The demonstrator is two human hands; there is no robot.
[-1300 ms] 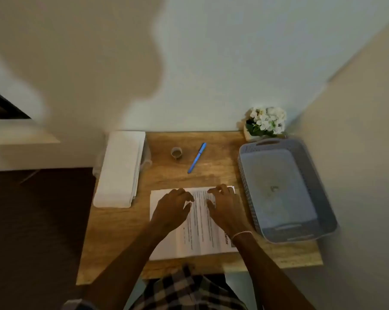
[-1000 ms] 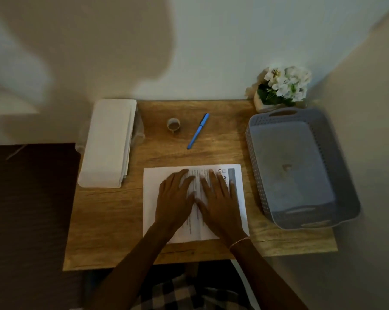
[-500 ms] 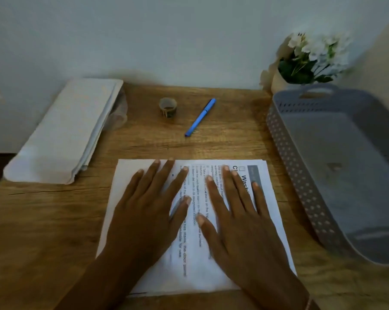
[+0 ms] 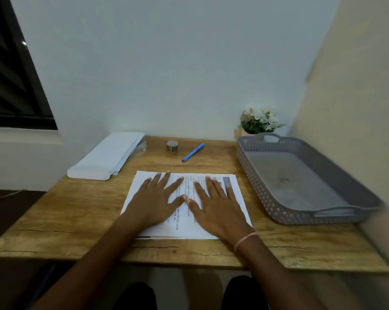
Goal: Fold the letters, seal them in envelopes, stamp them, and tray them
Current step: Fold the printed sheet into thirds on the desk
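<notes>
Head view: left hand and right hand lie flat, fingers spread, palms down on the printed letters at desk centre-near. Envelope stack far left, grey tray right, blue pen and what looks like a tape roll far centre

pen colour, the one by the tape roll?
Blue. The pen lies on the desk right of the tape roll; the head view shows it clearly.
</notes>
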